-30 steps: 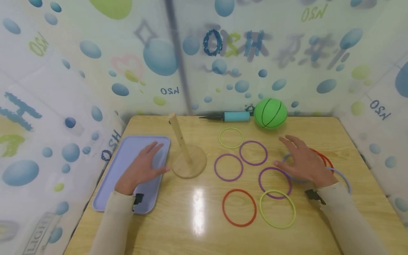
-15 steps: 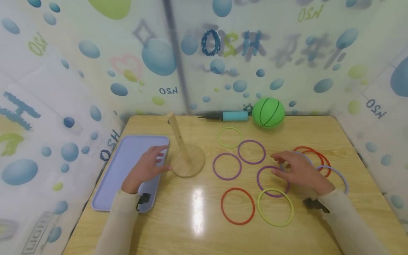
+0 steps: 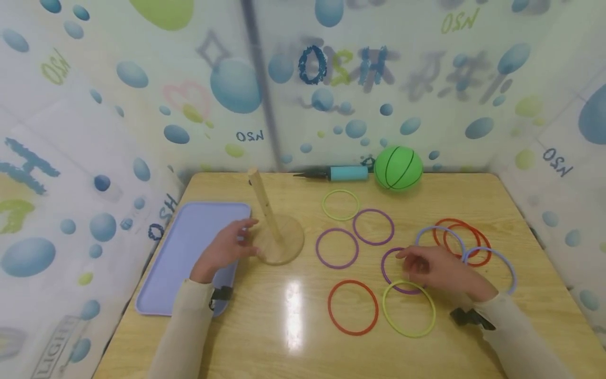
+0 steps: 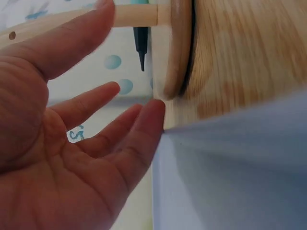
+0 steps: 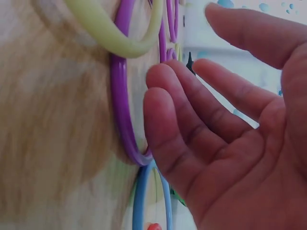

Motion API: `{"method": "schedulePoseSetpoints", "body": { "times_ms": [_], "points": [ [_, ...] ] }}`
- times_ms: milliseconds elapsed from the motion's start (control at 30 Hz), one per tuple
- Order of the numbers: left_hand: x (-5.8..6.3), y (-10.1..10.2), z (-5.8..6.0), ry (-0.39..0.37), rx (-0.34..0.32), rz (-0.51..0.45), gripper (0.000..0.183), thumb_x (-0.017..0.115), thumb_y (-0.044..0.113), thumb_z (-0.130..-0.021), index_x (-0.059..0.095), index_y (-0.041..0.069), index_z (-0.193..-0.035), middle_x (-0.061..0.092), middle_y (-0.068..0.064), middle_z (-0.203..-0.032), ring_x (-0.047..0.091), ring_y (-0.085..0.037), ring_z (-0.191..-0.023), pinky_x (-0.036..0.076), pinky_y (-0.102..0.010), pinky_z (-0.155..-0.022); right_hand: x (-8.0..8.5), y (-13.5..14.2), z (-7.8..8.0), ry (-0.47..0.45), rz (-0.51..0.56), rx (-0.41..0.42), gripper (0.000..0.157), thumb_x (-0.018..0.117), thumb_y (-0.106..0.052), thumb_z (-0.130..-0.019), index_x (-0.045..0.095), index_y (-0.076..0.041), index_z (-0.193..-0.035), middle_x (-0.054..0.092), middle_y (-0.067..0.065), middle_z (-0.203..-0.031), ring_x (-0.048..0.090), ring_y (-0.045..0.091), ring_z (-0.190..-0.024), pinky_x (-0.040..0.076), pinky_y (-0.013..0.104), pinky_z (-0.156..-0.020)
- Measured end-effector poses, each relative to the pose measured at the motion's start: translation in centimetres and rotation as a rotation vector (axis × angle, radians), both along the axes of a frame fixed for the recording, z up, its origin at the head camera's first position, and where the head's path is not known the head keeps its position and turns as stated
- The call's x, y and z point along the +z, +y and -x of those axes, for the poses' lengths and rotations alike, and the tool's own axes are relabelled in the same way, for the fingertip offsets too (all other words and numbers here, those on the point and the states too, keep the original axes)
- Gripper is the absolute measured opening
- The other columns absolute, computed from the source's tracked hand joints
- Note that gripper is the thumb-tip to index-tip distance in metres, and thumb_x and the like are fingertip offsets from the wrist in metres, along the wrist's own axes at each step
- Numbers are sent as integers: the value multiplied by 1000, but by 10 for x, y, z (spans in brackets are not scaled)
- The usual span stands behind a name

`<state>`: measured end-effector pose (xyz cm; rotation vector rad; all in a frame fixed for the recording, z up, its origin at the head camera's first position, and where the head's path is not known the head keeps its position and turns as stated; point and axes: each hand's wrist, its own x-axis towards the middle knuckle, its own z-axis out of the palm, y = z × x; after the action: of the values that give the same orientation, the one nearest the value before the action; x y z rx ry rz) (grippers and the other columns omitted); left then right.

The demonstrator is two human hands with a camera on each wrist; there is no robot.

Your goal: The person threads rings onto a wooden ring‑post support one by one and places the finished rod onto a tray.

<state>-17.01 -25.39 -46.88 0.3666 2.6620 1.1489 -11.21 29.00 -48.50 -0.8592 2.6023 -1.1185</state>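
My left hand (image 3: 227,245) is beside the wooden stand (image 3: 290,237), a round base with an upright post. Its thumb and fingers are spread apart with nothing between them, fingertips right at the base's edge. In the left wrist view the base (image 4: 178,52) shows just beyond the fingers. My right hand (image 3: 442,268) hovers over the right side of a purple ring (image 3: 383,266), hiding part of it. Its fingers bend loosely and hold nothing. The right wrist view shows the purple ring (image 5: 120,96) close past the fingertips, partly under a yellow ring (image 5: 110,43).
A lilac tray (image 3: 189,237) lies under the left forearm. Two more purple rings, a red ring (image 3: 353,334) and a small yellow ring (image 3: 341,190) lie mid-table. Blue and red rings overlap at right. A blue pump (image 3: 349,173) and a green ball (image 3: 398,168) are at the back.
My right hand has come down and toward the purple ring, its fingers bending more and uncovering the red and blue rings. My left hand has moved right to the stand's base.
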Motion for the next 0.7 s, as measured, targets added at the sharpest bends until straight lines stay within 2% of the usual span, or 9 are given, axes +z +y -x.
{"method": "schedulePoseSetpoints", "body": {
  "times_ms": [167, 267, 467, 567, 700],
  "points": [
    [-3, 5, 4, -33, -23, 22, 87, 92, 22, -82, 49, 3, -155, 65, -28, -140, 64, -40, -122, 55, -56, -103, -1, -1, -4, -45, -6, 44, 28, 83, -12, -89, 73, -15, -115, 70, -9, -94, 63, 0, -83, 56, 22, -72],
    [-1, 9, 5, -22, -51, 82, 89, 93, 22, -80, 49, 2, -155, 69, -24, -133, 67, -33, -114, 55, -52, -101, -3, -2, -4, -45, 1, 78, 27, 86, -19, -88, 74, -17, -112, 69, -7, -93, 62, -1, -80, 54, 21, -70],
    [-1, 15, 6, 32, -67, 213, 89, 94, 16, -78, 50, 3, -155, 70, -11, -104, 62, -20, -89, 55, -42, -88, -6, -2, -3, 15, 33, 186, 21, 84, -10, -89, 76, -18, -106, 69, -9, -87, 60, -1, -78, 53, 21, -65],
    [-2, 16, 6, 55, -68, 222, 88, 94, 13, -77, 52, 2, -153, 70, -11, -106, 62, -19, -89, 55, -43, -90, -7, -2, -2, 24, 50, 211, 19, 82, -6, -90, 77, -18, -103, 70, -9, -86, 59, -2, -78, 53, 21, -65],
    [-2, 16, 7, 58, -62, 230, 89, 95, 13, -76, 52, 3, -154, 72, -15, -115, 65, -22, -95, 56, -48, -96, -8, 0, 0, 25, 46, 205, 20, 80, -4, -91, 77, -19, -104, 72, -8, -90, 61, -3, -82, 55, 21, -69]
  ]
}}
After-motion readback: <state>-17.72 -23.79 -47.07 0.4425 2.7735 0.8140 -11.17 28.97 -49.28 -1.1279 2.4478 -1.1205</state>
